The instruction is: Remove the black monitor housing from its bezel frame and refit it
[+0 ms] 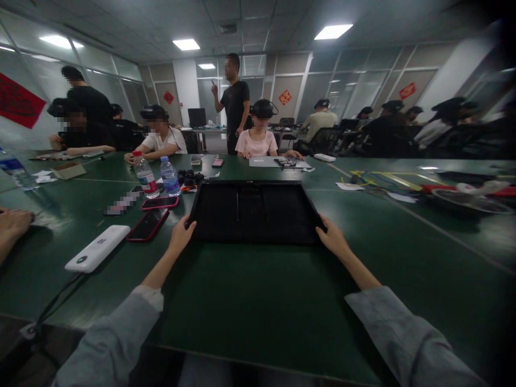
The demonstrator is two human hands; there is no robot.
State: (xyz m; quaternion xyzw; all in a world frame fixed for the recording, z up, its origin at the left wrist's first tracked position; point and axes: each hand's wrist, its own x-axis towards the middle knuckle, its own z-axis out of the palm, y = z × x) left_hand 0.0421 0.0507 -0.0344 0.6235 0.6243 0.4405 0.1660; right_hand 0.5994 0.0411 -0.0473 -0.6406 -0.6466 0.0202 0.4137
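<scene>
A wide black monitor frame [217,228], shallow like a tray, lies on the green table in front of me. Two thin upright strips show inside it, and a small light mark sits on its far edge. My left hand [182,232] is closed around its left side, thumb on top. At the opposite side, my right hand [331,234] grips the right edge the same way. The fingers under the rim are mostly hidden.
Left of the frame are a white power bank [99,248] with a cable, a red-edged phone [148,224], and two bottles, one red-capped [145,177]. Another person's hand [14,223] rests at far left. Yellow cables [374,180] and a round pan-like item [470,201] lie right. People sit opposite.
</scene>
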